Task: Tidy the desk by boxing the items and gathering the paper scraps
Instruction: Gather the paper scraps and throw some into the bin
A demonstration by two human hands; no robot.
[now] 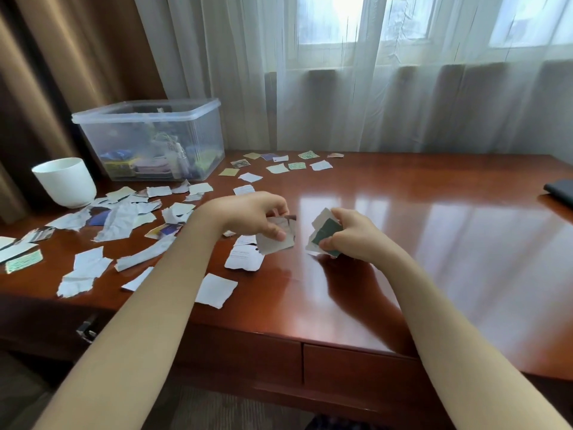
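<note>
The glossy wooden desk point(434, 243) stands by the curtained window. At its back left sits a clear plastic box point(204, 135) with items inside, and a white pot point(65, 181) stands beside it. Torn paper scraps point(114, 225) litter the left half. Over the middle, the left hand point(257, 217) pinches a grey scrap point(279, 245). The right hand point(350, 234) grips a small bundle point(325, 234) with a green piece facing out.
</note>
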